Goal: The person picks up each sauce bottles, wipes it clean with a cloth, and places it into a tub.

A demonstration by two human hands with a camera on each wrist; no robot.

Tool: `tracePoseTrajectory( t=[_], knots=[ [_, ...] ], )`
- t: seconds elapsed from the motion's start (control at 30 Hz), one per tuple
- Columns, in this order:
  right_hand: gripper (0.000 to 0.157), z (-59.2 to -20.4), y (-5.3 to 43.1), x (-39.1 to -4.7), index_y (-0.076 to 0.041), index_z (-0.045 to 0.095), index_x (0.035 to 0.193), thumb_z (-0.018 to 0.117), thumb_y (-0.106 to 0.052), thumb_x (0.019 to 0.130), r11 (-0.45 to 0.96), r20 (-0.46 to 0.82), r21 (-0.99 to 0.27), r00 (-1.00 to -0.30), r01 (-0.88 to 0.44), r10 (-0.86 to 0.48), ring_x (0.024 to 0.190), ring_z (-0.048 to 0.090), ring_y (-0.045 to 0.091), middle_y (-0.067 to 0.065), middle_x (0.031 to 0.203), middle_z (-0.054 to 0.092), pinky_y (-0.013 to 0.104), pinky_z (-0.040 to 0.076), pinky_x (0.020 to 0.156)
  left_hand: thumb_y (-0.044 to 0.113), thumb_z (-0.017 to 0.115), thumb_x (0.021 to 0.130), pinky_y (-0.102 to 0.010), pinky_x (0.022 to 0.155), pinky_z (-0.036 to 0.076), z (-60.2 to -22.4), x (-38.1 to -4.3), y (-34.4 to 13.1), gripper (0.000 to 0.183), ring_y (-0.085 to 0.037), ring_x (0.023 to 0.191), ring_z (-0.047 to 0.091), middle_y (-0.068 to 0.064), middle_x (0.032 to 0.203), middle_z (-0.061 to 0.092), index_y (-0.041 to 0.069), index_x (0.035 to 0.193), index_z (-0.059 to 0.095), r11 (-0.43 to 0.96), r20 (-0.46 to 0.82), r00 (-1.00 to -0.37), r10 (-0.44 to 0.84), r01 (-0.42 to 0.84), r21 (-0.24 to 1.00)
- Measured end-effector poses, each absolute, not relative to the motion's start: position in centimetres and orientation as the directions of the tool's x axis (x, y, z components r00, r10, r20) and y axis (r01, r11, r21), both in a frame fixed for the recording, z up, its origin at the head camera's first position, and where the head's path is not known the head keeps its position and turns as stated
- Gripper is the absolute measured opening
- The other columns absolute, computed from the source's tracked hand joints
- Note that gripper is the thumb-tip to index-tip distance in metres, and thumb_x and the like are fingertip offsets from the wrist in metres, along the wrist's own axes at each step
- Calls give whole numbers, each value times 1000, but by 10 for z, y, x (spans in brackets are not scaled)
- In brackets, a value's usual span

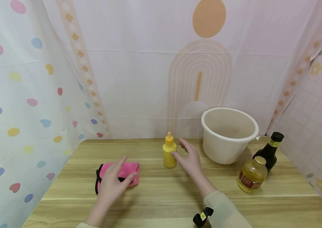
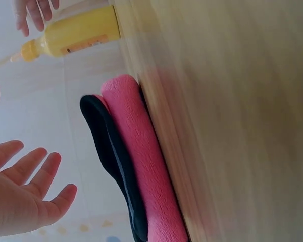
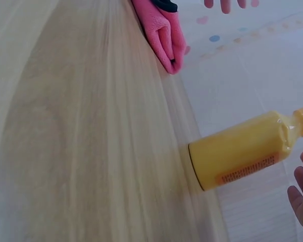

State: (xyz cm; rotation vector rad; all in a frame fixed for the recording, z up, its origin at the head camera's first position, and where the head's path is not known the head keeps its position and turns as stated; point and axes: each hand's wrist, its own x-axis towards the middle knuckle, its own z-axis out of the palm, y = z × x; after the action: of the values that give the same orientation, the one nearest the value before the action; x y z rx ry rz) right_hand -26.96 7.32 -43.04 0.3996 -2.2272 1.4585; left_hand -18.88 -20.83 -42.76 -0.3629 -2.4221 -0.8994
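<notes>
Head view | left hand point(image 1: 112, 181) over pink cloth point(image 1: 129, 168) | right hand point(image 1: 190, 161) beside yellow bottle point(image 1: 169, 155) | both unclenched

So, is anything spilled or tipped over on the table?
Nothing stands out. The yellow bottle, golden bottle, dark bottle and white bucket stand upright, the pink cloth lies folded on the wooden table, and no spill shows.

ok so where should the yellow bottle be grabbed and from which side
Probably round the middle of the body of the yellow bottle, coming from its right with the right hand. The bottle stands upright and its body is broad and rounded, while the cap narrows to a thin tip, likely a poorer hold. The right hand is beside it on that side.
</notes>
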Motion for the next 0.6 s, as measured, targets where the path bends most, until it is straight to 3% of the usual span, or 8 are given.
tracePoseTrajectory(
  t=[0.2,0.6],
  knots=[
    [55,-429,68,-276,0,57,133,79,-10,84,349,522,-802,-853,-485,14,111,58,35,20,121,64,51,45,96,24,81,83,-59,97,42,-429,-189,-219,68,-42,122,53,-21,133,59,2,141,52,750,556,-830,45,396,530],
    [54,-418,55,-290,-4,58,134,78,-17,86,338,481,-826,-877,-451,7,111,59,30,12,123,64,46,46,96,22,81,83,-63,93,42,-425,-188,-232,65,-44,118,54,-23,129,61,0,138,54,762,565,-823,55,400,509]
  ],
)
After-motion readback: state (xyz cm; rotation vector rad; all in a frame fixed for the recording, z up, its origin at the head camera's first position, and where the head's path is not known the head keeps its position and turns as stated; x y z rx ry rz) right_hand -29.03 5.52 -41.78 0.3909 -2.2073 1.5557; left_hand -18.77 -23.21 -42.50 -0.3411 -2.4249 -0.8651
